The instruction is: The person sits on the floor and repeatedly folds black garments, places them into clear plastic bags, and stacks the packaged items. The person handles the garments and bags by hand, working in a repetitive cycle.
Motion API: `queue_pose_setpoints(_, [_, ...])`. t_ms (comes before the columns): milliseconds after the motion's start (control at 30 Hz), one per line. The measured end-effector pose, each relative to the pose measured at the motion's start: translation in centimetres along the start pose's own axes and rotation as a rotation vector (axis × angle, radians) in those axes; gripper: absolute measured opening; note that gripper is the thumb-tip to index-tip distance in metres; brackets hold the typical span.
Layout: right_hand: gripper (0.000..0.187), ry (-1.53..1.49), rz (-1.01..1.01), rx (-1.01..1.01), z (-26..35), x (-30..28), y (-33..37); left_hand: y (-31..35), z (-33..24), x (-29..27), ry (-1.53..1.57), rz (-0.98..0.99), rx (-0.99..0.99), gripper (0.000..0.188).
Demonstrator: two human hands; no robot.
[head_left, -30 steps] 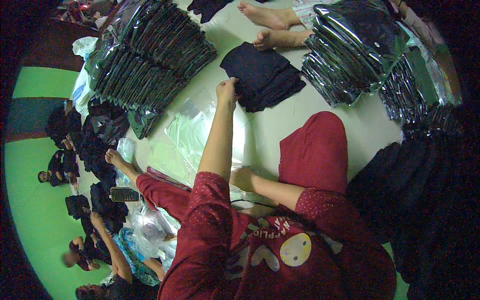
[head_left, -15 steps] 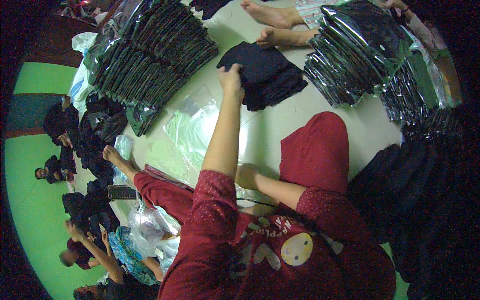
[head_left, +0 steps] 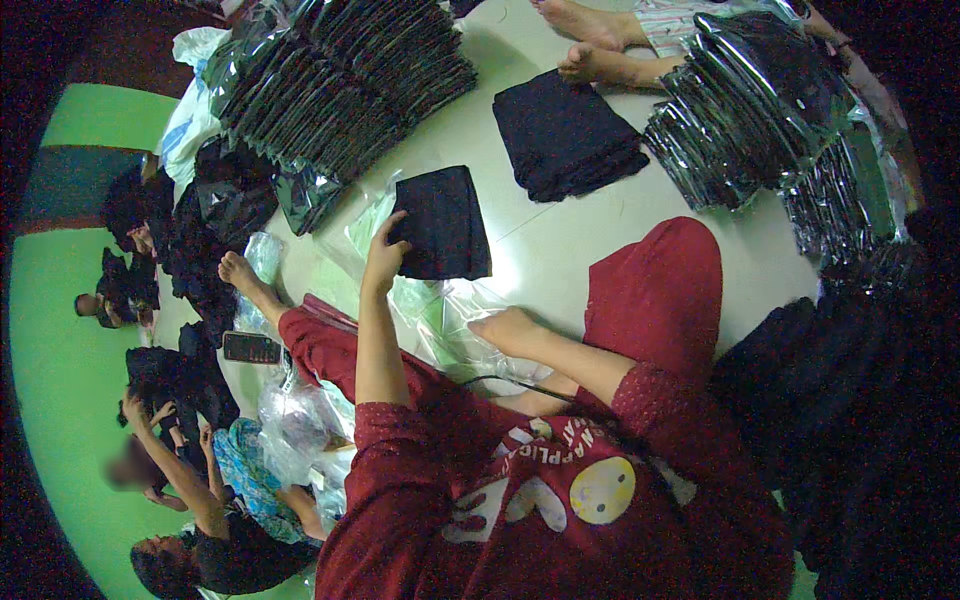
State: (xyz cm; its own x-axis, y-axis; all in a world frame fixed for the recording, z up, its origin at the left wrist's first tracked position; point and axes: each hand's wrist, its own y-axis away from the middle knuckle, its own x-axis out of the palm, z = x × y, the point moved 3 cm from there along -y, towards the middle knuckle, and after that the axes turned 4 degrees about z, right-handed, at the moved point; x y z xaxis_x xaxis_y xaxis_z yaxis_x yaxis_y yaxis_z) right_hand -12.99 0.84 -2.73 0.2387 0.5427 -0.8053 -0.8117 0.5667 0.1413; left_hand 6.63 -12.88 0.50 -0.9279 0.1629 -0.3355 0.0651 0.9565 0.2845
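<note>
My left hand (head_left: pixel 384 256) grips the left edge of a folded black garment (head_left: pixel 442 222), thumb on top. The garment is held above the clear plastic bags (head_left: pixel 430 318) on the floor between my legs. My right hand (head_left: pixel 506 332) is at the near right side of these bags, its fingers closed on the film of one; the fingertips are partly hidden. Beyond, a pile of folded black garments (head_left: pixel 565 140) lies on the floor, apart from both hands.
Tall stacks of bagged black garments stand at far left (head_left: pixel 345 80) and far right (head_left: pixel 745 110). Another person's bare feet (head_left: pixel 600 62) are beside the pile. A dark cloth heap (head_left: pixel 800 390) lies at my right, a phone (head_left: pixel 251 348) at my left. Several people sit further left.
My left hand has come back from the pile toward me with one folded black garment. My right hand has moved a little forward onto the plastic bags. The view has shifted slightly.
</note>
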Motion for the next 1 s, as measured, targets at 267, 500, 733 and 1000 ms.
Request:
queue_pose_setpoints(267, [0.026,0.112,0.026,-0.053,0.0,0.3,0.5,2.9,-4.1,8.9,-1.035,-0.292,0.214,0.055])
queue_pose_setpoints(500, [0.019,0.065,0.028,-0.051,-0.3,0.3,0.5,3.2,-3.0,8.8,-1.023,-0.198,0.1,0.055])
queue_pose_setpoints(733, [0.036,-0.033,0.025,0.007,-1.4,-0.6,1.2,7.0,-2.5,0.3,0.491,-0.059,-0.078,0.037])
queue_pose_setpoints(1000, [0.041,-0.214,0.01,0.019,-3.0,-3.1,1.3,20.7,-5.4,-0.7,0.212,0.242,-0.017,0.039])
